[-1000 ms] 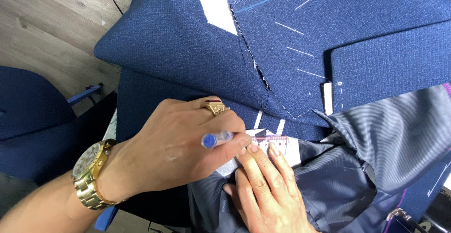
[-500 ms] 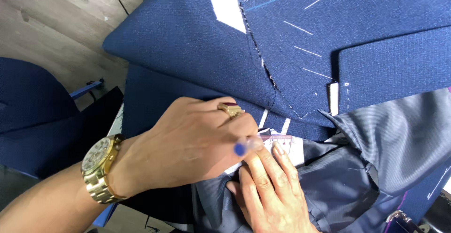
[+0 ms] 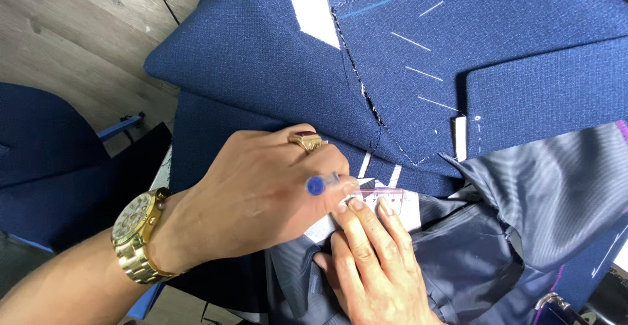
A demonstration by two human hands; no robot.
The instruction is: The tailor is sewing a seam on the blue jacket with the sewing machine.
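Observation:
My left hand (image 3: 261, 194), with a gold ring and a gold watch (image 3: 140, 236) on the wrist, is shut on a blue-capped pen (image 3: 322, 184). The pen's tip is hidden at a small clear ruler (image 3: 386, 197). My right hand (image 3: 373, 259) comes from below and presses its fingertips flat on the ruler, which lies on white fabric at the edge of a navy jacket piece (image 3: 261, 63). Grey lining (image 3: 523, 194) spreads to the right of both hands.
The navy cloth carries white basting stitches (image 3: 412, 40) and a raw cut edge (image 3: 360, 83). Wooden floor (image 3: 72, 30) shows at upper left, with a dark blue chair (image 3: 46, 148) at left. A white panel (image 3: 314, 4) shows under the cloth at the top.
My left hand and the pen have shifted slightly right along the ruler. My right hand stays pressed on the ruler.

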